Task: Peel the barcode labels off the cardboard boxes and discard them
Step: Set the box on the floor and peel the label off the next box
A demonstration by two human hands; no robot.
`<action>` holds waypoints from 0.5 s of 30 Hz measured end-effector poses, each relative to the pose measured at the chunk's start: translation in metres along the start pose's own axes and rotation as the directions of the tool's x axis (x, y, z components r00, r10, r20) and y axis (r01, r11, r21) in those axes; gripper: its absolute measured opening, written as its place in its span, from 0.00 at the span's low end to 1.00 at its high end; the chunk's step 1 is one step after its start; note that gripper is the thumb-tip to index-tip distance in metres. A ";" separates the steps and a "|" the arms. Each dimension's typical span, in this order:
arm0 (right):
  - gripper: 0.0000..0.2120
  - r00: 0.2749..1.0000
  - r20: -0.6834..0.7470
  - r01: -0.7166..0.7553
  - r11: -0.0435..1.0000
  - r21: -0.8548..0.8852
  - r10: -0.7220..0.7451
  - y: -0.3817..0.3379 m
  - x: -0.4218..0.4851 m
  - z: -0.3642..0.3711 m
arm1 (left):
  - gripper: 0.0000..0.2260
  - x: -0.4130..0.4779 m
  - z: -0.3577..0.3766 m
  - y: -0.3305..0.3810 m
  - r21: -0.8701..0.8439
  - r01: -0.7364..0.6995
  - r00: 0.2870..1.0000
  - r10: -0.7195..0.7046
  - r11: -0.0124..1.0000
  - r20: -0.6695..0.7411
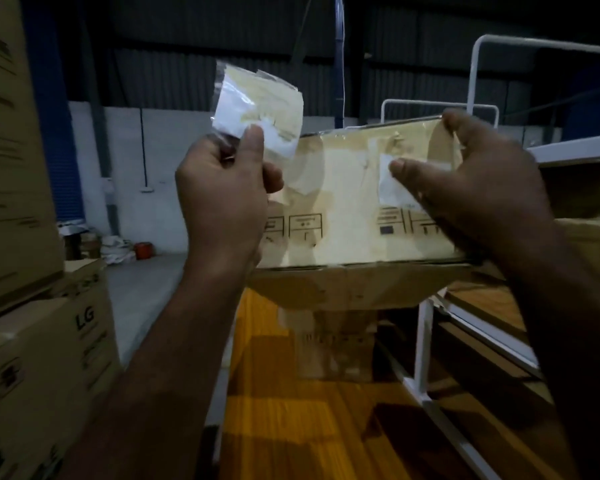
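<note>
Cardboard box (343, 216) face glossy, print blurred. Left hand (222, 192) pinched peeled label (260, 102), crinkled, raised over box's top left corner. Right hand (475, 181) gripped top right edge, fingertips hidden, thumb on white scrap (388, 192).

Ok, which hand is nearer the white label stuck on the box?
Right. The right hand grips the top edge of the box, its thumb on the white label. The left hand is off to the left, holding a peeled label up, clear of the box.
</note>
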State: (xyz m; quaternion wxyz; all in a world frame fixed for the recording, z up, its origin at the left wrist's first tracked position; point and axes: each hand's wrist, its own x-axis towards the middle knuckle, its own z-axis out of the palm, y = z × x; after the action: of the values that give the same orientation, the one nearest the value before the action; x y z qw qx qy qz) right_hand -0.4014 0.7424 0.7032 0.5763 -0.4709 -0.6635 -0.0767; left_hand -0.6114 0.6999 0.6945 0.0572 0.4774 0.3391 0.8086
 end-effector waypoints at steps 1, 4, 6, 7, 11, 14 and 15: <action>0.38 0.999 -0.026 0.034 0.999 -0.019 -0.035 0.000 0.008 0.002 | 0.07 0.007 0.004 -0.001 -0.007 -0.041 0.999 0.041 0.999 -0.009; 0.39 0.988 -0.089 0.124 0.992 -0.014 -0.125 0.005 0.029 0.009 | 0.06 0.025 0.017 -0.005 -0.021 -0.159 0.986 0.157 0.987 -0.048; 0.39 0.976 -0.130 0.178 0.984 0.015 -0.175 0.013 0.044 0.017 | 0.05 0.036 0.027 -0.011 -0.036 -0.233 0.970 0.230 0.972 -0.078; 0.39 0.969 -0.151 0.200 0.979 0.033 -0.193 0.018 0.051 0.022 | 0.05 0.042 0.034 -0.015 -0.038 -0.269 0.960 0.264 0.963 -0.093; 0.38 0.946 -0.209 0.274 0.957 0.098 -0.250 0.041 0.081 0.048 | 0.07 0.065 0.060 -0.040 -0.038 -0.330 0.937 0.322 0.943 -0.137; 0.39 0.941 -0.205 0.300 0.943 0.144 -0.269 0.071 0.113 0.080 | 0.08 0.087 0.083 -0.074 -0.049 -0.309 0.942 0.298 0.950 -0.151; 0.39 0.947 -0.175 0.296 0.941 0.166 -0.268 0.082 0.123 0.093 | 0.09 0.093 0.091 -0.088 -0.036 -0.275 0.952 0.268 0.961 -0.147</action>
State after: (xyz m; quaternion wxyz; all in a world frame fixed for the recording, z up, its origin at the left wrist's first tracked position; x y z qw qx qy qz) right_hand -0.3943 0.9127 0.7397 0.6499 -0.3065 -0.6831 -0.1302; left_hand -0.6080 0.8504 0.7382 -0.0653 0.4593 0.2506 0.8497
